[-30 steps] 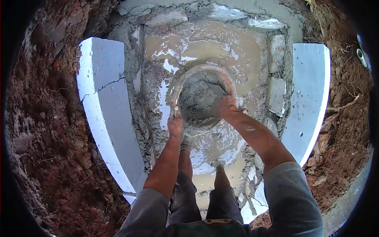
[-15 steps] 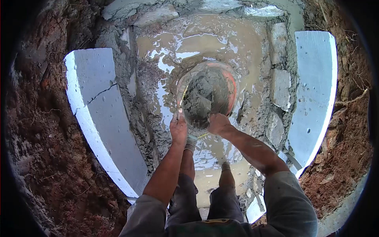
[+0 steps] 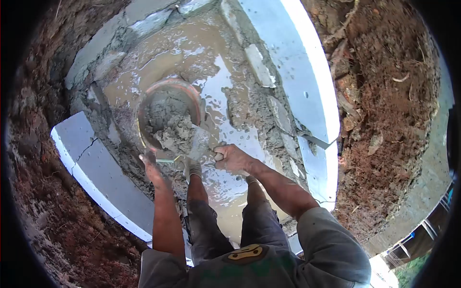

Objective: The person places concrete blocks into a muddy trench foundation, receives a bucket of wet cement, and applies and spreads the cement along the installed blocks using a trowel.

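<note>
A round, mud-coated bucket [image 3: 198, 96] with an orange inner rim stands in the muddy water and holds wet grey mortar [image 3: 168, 108]. At its near left rim is my left hand [image 3: 152, 168], its fingers closed on the edge. My right hand [image 3: 233, 159] is wrapped round a trowel, whose handle is mostly hidden by the fingers. The mortar-smeared trowel blade [image 3: 199, 143] points left, beside a heaped lump of mortar [image 3: 176, 137] at the bucket's near right edge. A thin yellow-green strip [image 3: 165, 161] shows just below the rim, near my left hand.
Pale curved concrete segments stand on the left [image 3: 103, 165] and the right [image 3: 293, 67]. Rough blocks set in mortar [image 3: 259, 65] line the inside of the pit. Muddy water [image 3: 216, 185] surrounds my feet. Red-brown earth [image 3: 384, 120] rises outside the segments.
My view has turned, so the bucket appears further left. My right hand has drawn back from inside the bucket to its right side, bringing the trowel blade and a mortar lump into sight.
</note>
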The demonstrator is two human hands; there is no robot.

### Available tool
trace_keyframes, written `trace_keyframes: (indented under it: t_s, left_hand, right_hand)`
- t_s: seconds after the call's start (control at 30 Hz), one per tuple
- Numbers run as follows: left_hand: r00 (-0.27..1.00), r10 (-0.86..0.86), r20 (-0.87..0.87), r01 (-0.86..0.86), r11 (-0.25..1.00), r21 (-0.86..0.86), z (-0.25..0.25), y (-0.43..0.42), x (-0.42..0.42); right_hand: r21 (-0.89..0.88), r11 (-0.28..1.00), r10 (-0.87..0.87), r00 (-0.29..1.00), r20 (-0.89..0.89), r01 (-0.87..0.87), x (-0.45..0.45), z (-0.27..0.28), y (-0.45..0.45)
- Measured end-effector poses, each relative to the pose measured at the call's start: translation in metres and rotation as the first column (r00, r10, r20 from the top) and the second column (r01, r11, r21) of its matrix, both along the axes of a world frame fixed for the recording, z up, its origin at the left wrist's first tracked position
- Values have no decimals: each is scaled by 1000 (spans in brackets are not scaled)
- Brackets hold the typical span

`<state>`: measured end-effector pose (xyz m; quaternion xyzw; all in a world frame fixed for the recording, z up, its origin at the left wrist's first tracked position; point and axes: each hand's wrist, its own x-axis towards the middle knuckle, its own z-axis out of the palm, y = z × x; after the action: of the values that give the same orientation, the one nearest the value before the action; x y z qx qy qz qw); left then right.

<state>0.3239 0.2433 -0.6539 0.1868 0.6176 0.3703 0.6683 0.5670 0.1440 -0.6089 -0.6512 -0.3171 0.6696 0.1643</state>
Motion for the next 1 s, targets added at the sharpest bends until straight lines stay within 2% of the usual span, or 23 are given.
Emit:
trace_keyframes:
  t_s: [0.07, 0.1, 0.13, 0.2, 0.27, 0.33, 0.4, 0.5, 0.6, 0.67, 0.7, 0.8, 0.83, 0.93, 0.97, 1.0]
  left_hand:
    - [992, 53, 118, -41, 994, -101, -8, -30, 18]
    - [984, 92, 153, -70, 987, -146, -15, -45, 30]
    - [984, 9, 179, 16, 990, -138, -24, -64, 48]
    - [962, -155, 225, 183, 977, -109, -33, -106, 94]
    - [928, -150, 342, 248, 933, -262, -2, -135, 175]
    - [858, -310, 409, 420, 882, -213, 6, -178, 240]
    - [833, -338, 438, 491, 817, -303, 25, -211, 307]
    - [844, -220, 489, 450, 785, -425, 24, -260, 378]
    - [832, -72, 550, 376, 801, -465, 28, -281, 424]
    - [781, 16, 625, 349, 818, -457, 41, -286, 436]
    - [734, 56, 677, 382, 790, -479, 36, -284, 435]
    - [742, 23, 670, 392, 796, -461, 63, -279, 439]
    - [762, -7, 648, 370, 826, -426, 52, -284, 439]
    - [809, 85, 581, 310, 779, -545, 45, -293, 438]
    - [837, 110, 535, 268, 771, -578, 53, -292, 437]
    - [844, 131, 520, 243, 771, -588, 58, -292, 435]
  right_hand:
    - [-89, 986, -151, 984, -90, 143, 28, 43, -44]
    - [-42, 980, -197, 979, -61, 194, 43, 65, -69]
    - [6, 971, -239, 970, -45, 240, 58, 87, -99]
    - [31, 956, -292, 952, 94, 290, 89, 124, -168]
    - [80, 957, -290, 893, 344, 280, 123, 191, -217]
    - [127, 983, -185, 769, 612, 136, 155, 242, -259]
    - [112, 984, -174, 616, 769, 139, 173, 274, -289]
    - [55, 988, -108, 393, 913, 144, 191, 279, -318]
    - [-29, 999, 25, 144, 989, 24, 199, 257, -319]
    - [-26, 998, 20, 97, 995, 63, 204, 231, -327]
    - [6, 998, -12, 93, 996, 68, 205, 225, -330]
    - [113, 986, -128, 117, 985, 125, 205, 213, -345]
    - [146, 978, -166, 131, 977, 152, 201, 213, -352]
    - [114, 934, -211, 264, 941, 339, 181, 226, -360]
    - [96, 892, -260, 327, 909, 442, 171, 229, -367]
    - [166, 869, -352, 345, 870, 467, 160, 230, -378]
